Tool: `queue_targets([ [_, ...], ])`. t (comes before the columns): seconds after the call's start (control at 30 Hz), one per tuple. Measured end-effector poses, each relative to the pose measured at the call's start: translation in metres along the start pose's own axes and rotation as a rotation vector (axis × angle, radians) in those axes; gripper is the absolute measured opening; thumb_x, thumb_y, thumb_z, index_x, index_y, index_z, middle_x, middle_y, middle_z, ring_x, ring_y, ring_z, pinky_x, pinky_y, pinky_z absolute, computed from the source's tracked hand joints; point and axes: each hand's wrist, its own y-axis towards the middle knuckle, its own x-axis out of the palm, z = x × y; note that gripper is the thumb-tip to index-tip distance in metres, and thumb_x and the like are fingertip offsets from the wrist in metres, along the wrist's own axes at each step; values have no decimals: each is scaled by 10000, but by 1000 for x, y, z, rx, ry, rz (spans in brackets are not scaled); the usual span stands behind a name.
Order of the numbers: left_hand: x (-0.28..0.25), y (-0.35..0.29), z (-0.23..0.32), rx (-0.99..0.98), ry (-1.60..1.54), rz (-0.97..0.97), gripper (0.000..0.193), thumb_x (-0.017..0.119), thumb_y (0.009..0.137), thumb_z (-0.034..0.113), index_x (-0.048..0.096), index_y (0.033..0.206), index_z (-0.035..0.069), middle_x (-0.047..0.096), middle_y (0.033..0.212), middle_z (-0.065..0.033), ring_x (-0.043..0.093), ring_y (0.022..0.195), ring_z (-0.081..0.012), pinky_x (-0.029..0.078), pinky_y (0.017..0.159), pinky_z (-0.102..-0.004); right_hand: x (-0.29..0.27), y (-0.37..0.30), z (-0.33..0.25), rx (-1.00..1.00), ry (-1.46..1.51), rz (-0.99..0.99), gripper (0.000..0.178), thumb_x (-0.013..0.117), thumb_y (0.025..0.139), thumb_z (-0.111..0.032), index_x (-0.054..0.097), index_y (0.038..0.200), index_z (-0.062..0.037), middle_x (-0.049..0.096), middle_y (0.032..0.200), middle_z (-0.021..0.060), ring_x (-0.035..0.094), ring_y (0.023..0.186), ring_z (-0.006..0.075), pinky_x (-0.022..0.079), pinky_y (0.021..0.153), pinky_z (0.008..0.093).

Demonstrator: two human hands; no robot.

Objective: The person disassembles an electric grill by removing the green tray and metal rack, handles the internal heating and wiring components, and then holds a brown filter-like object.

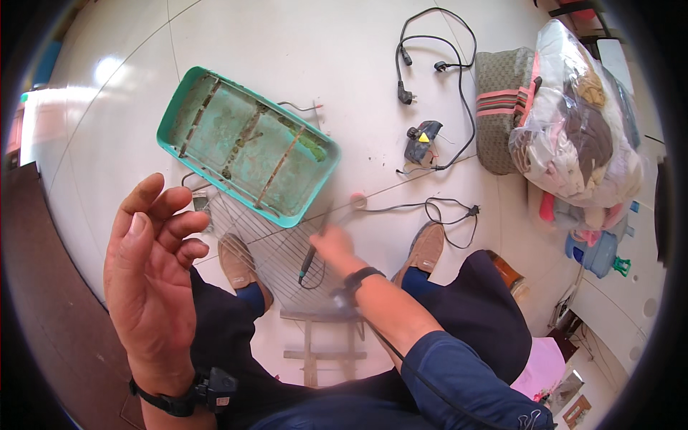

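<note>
My left hand [154,276] is raised at the left, palm partly showing, fingers apart and loosely bent, with nothing in it. My right hand [332,244] is smeared by motion over a wire grill rack [276,251] between my feet. It grips a slim tool [308,263] with a dark handle and a teal end; its far end is blurred, so its kind is unclear. A green rectangular plastic tray [250,145] lies just beyond the rack, stained inside and crossed by rusty strips. One corner of it overlaps the rack.
Beyond my right foot lie a black device with a yellow mark [424,143], a looped black power cord [473,93] and another plugged cable [433,208]. A stuffed clear plastic bag [580,122] and folded blanket [502,107] stand right. A slatted frame [326,355] lies near me.
</note>
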Motion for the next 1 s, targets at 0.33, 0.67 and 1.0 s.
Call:
queue_targets([
  [0.33,-3,-2,2,6,-58,-53,487,537,1017,251,465,1392,-51,622,1228,-182,656,1032,-209,543,825,-279,-142,44,-8,-81,-299,321,457,712,757,-353,697,1155,-128,709,1061,173,686,1003,368,547,882,463],
  [0.67,-4,-4,3,1,-74,-37,468,538,1014,222,473,1387,-52,630,1213,-180,661,1025,-210,549,821,-287,-199,61,24,48,-397,435,344,626,864,-170,710,1198,-169,610,1237,159,587,1199,346,502,987,445],
  [1.0,-11,-12,17,18,-144,-25,381,528,1022,178,525,1352,-11,646,1197,-129,671,1009,-190,532,816,-279,-243,41,-40,-124,-446,476,261,597,865,-209,761,1059,-149,715,1099,169,681,1043,356,545,917,455],
])
